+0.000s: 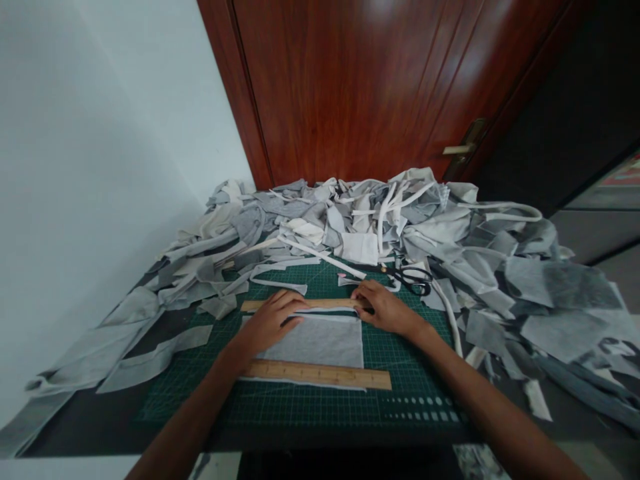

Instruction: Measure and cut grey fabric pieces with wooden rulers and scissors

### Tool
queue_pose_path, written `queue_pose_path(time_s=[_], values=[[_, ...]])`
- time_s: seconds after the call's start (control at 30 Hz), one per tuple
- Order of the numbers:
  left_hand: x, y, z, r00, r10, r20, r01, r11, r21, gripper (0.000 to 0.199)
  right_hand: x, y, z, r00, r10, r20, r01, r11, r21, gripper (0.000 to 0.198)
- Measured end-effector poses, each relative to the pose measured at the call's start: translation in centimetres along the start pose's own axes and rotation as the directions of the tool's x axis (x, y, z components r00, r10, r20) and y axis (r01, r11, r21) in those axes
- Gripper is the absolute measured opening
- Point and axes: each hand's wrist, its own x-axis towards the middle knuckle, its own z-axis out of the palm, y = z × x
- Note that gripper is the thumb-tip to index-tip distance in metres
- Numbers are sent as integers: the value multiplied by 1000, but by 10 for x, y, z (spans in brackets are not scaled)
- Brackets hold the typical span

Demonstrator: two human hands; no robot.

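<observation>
A rectangle of grey fabric (320, 339) lies flat on the green cutting mat (310, 408). A wooden ruler (325, 375) rests across its near edge. Along the far edge lies a second wooden ruler (325, 303), with the fabric's edge raised or folded beside it. My left hand (273, 320) lies over the left part of this far edge, fingers stretched out and thumb apart. At the right end, my right hand (385, 308) has its fingers curled around the fabric edge by the ruler; the exact contact of its fingertips is partly hidden.
Black-handled scissors (413, 277) lie beyond my right hand, near a thin pale strip (320, 255). A large heap of grey and white fabric scraps (330, 220) lines the back and both sides. Behind stands a wooden door (345, 87); a white wall (110, 133) is at left.
</observation>
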Motion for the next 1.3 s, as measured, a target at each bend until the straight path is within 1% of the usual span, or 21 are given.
queue_pose_path(time_s=[0.13,0.23,0.33,0.4,0.47,0.57,0.63,0.73,0.8,0.87,0.93,1.0,1.07,1.13,1.23,1.3], values=[[1,10,3,1000,8,-20,-8,1000,29,22,-5,1,-2,998,62,-32,-63,998,-11,20],[2,11,6,999,-1,-53,4,999,53,19,-13,9,-4,989,133,-67,-132,991,12,24],[3,5,7,993,-30,-116,39,996,77,20,-22,21,-9,977,185,-103,-185,983,14,23],[4,-1,7,986,-55,-158,68,995,77,22,-26,29,-14,973,188,-131,-191,982,-6,24],[3,-9,3,980,-75,-185,89,994,70,24,-30,34,-20,971,185,-154,-190,982,-20,24],[1,-17,-9,969,-71,-237,88,994,61,24,-33,36,-30,973,179,-144,-182,983,-10,25],[-3,-20,-18,944,-80,-321,104,993,61,25,-35,35,-36,979,170,-114,-171,985,3,27],[-10,-20,-31,886,-93,-454,132,990,56,28,-37,29,-41,990,130,-55,-129,991,25,27],[-14,-17,-37,861,-95,-500,137,989,48,29,-36,23,-41,995,96,-15,-95,995,38,26],[-18,-13,-42,849,-97,-519,139,989,42,30,-35,15,-38,997,69,17,-69,997,40,25],[-22,-7,-45,858,-85,-506,125,991,44,32,-33,7,-34,998,45,43,-47,998,40,25],[-25,-1,-47,886,-55,-461,91,994,56,34,-31,-2,-30,998,25,61,-28,999,38,26],[-29,5,-48,915,-6,-404,44,995,86,35,-31,-10,-28,998,13,66,-15,999,33,26],[-34,13,-46,931,72,-357,-24,990,138,34,-31,-16,-26,998,10,59,-11,1000,18,25],[-46,29,-33,945,161,-284,-107,975,196,33,-31,-22,-23,998,0,63,1,1000,-11,24],[-56,43,-19,962,135,-239,-85,974,209,33,-31,-24,-20,996,-23,90,25,999,-21,25]])
